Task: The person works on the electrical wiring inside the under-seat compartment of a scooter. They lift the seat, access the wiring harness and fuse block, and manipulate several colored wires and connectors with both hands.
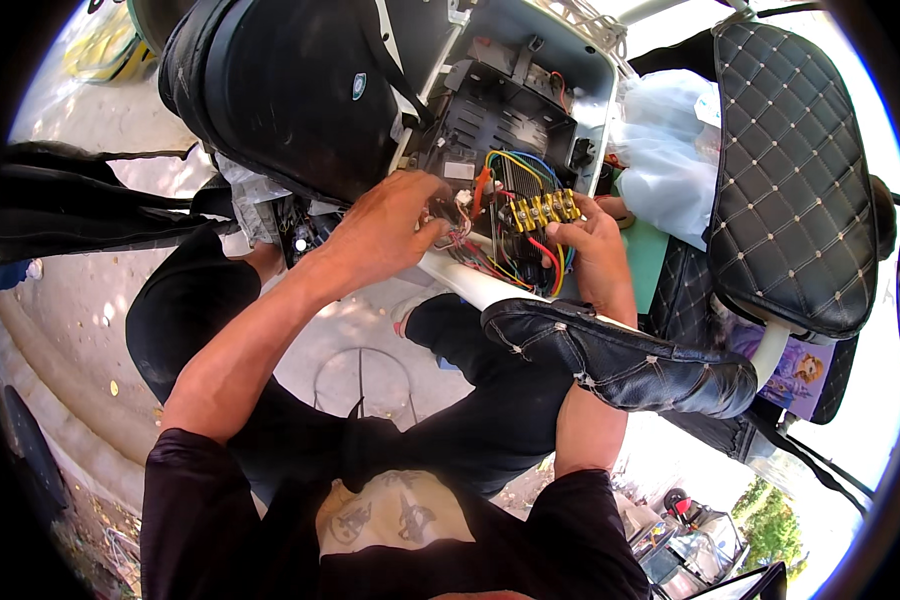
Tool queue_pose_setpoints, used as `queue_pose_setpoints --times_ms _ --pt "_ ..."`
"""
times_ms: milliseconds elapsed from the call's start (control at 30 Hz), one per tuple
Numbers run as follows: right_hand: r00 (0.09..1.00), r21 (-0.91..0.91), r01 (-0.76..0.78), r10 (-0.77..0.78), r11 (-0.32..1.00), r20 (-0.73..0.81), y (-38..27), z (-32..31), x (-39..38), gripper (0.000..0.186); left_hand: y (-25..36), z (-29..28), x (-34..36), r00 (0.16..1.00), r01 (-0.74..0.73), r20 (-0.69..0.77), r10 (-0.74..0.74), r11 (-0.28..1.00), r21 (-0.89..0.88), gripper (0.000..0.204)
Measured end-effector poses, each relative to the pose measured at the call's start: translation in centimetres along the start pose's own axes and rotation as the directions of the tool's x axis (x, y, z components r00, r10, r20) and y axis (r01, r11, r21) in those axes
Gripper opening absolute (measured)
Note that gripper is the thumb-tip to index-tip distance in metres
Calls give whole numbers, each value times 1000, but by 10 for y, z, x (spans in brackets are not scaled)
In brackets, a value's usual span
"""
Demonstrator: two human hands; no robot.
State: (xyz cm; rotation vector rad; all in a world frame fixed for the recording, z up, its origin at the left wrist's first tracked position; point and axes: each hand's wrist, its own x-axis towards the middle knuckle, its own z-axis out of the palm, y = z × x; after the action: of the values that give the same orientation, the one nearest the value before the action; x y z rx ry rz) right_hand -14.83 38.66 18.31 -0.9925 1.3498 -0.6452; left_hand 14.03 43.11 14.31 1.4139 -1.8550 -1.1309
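Observation:
My right hand (598, 252) grips the right end of a yellow terminal block (543, 211) with metal screws, between thumb and fingers. Coloured wires run from the block, among them a thick red wire (544, 252). Behind it sits a black finned controller (515, 182). My left hand (395, 222) is closed, its thumb and curled fingers at a bunch of thin wires (458, 238) beside a small white connector (463, 198). The hand hides part of this bunch. Both hands work at the front of an open grey compartment (595, 95) holding a black plastic tray (515, 115).
A black seat (280, 90) stands tilted up on the left. On the right are a quilted black backrest (795, 170), a clear plastic bag (665, 130) and a green panel (645, 262). A black padded armrest (620, 355) on a white tube crosses over my right forearm.

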Motion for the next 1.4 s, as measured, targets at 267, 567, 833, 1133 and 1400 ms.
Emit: queue_pose_setpoints --times_ms 267,567,833,1133,1400 --pt "999 -156 -47 45 987 -17 -4 4 0 67 3 -1 -11 999 -51 9 50 992 120 36" --pt "997 -259 -70 57 963 -58 -12 5 -7 68 6 -1 -25 986 158 -54 -157 987 32 44" --pt "998 -276 -56 47 959 -39 -10 1 -7 72 -12 14 -31 945 293 -107 -308 946 -140 56" --pt "999 -242 -26 34 970 28 -5 -5 -4 78 -30 20 -31 935 341 -7 -355 901 -269 54" --pt "999 -264 -42 42 964 -4 -17 4 -10 69 -26 25 -30 899 389 -18 -437 819 -422 51"
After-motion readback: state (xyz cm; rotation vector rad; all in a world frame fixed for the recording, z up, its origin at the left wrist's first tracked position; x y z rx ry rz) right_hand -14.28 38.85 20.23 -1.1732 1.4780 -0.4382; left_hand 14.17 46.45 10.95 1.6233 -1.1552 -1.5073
